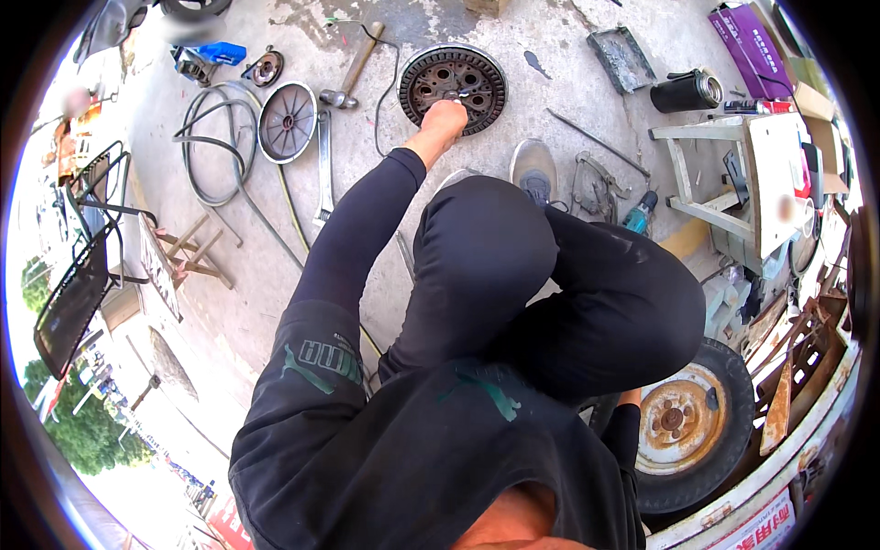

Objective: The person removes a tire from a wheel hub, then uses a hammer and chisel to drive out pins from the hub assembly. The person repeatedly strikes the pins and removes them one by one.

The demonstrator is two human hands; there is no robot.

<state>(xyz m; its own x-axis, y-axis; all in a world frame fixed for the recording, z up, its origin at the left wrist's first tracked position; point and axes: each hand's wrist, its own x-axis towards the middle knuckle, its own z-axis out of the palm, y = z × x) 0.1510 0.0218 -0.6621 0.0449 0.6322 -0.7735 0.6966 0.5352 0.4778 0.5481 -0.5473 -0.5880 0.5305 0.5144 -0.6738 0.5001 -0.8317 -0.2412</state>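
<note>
My left hand (pixel 444 122) is closed at the lower middle of a dark, toothed round metal plate (pixel 471 77) with holes, lying on the concrete. What its fingers grip near the hub is too small to make out. My right hand (pixel 629 398) is mostly hidden behind my leg and sleeve, low on the right beside a tyre on a rusty rim (pixel 683 458). Left of the plate lie a hammer (pixel 362 64), a large wrench (pixel 324 170) and a silver round cover (pixel 275 137) with radial ribs.
Hoses (pixel 197 137) coil at the left near folding chairs (pixel 78 284). To the right are a metal tray (pixel 621 64), black cylinder (pixel 678 94), thin bar (pixel 596 142), puller (pixel 587 183), teal drill (pixel 639 214), wooden stool (pixel 761 183) and purple box (pixel 744 41). My shoe (pixel 533 170) is below the plate.
</note>
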